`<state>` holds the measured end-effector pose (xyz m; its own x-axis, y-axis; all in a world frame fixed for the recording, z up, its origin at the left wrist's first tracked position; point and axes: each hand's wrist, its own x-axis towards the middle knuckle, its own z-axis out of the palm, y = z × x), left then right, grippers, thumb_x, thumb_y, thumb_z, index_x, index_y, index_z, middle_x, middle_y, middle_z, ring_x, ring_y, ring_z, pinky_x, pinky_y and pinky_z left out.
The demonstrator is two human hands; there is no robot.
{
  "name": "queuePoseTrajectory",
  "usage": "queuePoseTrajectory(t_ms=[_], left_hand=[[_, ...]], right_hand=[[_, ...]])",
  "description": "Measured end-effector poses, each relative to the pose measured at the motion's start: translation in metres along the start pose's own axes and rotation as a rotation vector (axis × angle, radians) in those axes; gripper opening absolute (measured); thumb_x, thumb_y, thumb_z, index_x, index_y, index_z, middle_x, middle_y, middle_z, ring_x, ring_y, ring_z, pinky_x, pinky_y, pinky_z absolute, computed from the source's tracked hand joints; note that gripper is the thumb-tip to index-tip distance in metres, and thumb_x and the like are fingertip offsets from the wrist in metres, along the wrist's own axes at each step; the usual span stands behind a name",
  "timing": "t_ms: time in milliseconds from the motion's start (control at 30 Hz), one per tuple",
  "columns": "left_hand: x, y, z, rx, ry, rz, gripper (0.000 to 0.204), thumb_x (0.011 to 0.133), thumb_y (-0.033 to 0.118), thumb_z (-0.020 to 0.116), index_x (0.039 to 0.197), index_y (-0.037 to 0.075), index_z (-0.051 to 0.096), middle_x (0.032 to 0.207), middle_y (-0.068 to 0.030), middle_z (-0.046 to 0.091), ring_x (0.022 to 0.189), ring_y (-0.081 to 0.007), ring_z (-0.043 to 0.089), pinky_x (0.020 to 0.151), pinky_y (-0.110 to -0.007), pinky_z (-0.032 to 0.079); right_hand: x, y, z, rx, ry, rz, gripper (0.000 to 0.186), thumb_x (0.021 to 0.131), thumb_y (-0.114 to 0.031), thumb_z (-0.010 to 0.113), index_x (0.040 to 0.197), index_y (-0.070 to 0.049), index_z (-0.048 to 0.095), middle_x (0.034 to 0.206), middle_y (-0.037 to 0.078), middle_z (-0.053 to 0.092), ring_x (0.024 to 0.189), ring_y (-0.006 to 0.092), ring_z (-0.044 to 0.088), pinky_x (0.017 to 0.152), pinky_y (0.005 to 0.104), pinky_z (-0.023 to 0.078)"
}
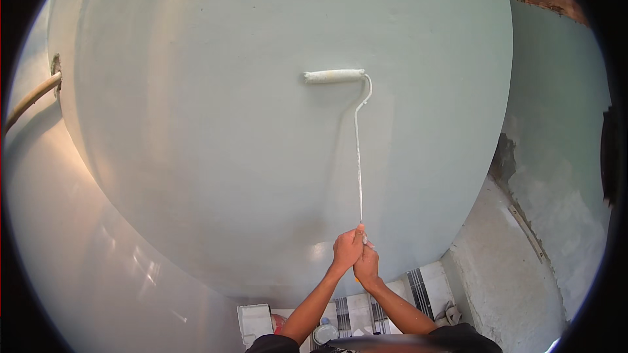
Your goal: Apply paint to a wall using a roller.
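Observation:
A paint roller (335,76) with a white, paint-coated sleeve rests against the pale grey-green wall (229,124). Its long thin white rod curves down from the sleeve's right end. At the bottom of the rod, my left hand (348,248) is wrapped round the grip, thumb pointing up along it. Just below and to the right, my right hand (367,265) is closed on the same grip, pressed close to the left one. Both hands hide most of the grip. My arms reach up and forward from the lower edge.
A brown pipe (33,99) sticks out of a hole in the wall at the left. Below stand a white tray (255,321) and a round container (325,333), near black-and-white tiles (420,292). A crumpled cloth (449,314) lies beside a rough concrete ledge (504,268) on the right.

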<state>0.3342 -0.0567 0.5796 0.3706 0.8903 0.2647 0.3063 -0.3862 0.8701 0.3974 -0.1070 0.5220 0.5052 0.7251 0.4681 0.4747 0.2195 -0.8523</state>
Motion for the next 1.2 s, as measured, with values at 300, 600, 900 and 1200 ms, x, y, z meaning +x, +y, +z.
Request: queuePoseTrajectory(t_ms=[300,600,900,1200], left_hand=[[-0.059,-0.054,0.019,0.031,-0.076,-0.044,0.055,0.099,0.045,0.04,0.07,0.003,0.06,0.063,-0.0134,0.061,0.062,-0.0268,0.063,0.062,-0.036,0.048],[0.071,0.154,-0.055,-0.012,0.036,0.163,0.062,0.099,0.049,0.037,0.068,0.0,0.059,0.055,-0.0076,0.057,0.053,-0.0208,0.056,0.057,-0.034,0.046],[-0.016,-0.014,0.028,0.016,-0.212,-0.033,0.056,0.1,0.046,0.037,0.078,0.002,0.064,0.069,-0.0121,0.065,0.066,-0.0261,0.064,0.065,-0.035,0.049],[-0.155,-0.216,0.115,-0.016,-0.345,-0.299,0.061,0.098,0.053,0.035,0.085,0.002,0.065,0.076,-0.01,0.066,0.072,-0.0233,0.064,0.068,-0.037,0.048]], right_hand=[[-0.07,0.016,-0.011,-0.075,-0.093,0.117,0.034,0.095,-0.025,0.044,0.082,0.002,0.06,0.067,0.022,0.061,0.065,0.0429,0.061,0.058,0.0469,0.048],[0.106,-0.154,-0.06,0.313,-0.142,0.165,0.038,0.098,-0.023,0.038,0.078,0.005,0.055,0.059,0.011,0.058,0.051,0.0188,0.059,0.049,0.0317,0.047],[-0.02,-0.001,-0.047,-0.103,-0.164,0.182,0.038,0.097,-0.021,0.036,0.075,0.002,0.056,0.061,0.018,0.06,0.057,0.0353,0.062,0.056,0.0447,0.049],[-0.198,0.157,-0.025,-0.39,-0.307,0.274,0.035,0.093,-0.02,0.038,0.074,-0.001,0.06,0.066,0.021,0.062,0.065,0.0423,0.062,0.061,0.052,0.05]])
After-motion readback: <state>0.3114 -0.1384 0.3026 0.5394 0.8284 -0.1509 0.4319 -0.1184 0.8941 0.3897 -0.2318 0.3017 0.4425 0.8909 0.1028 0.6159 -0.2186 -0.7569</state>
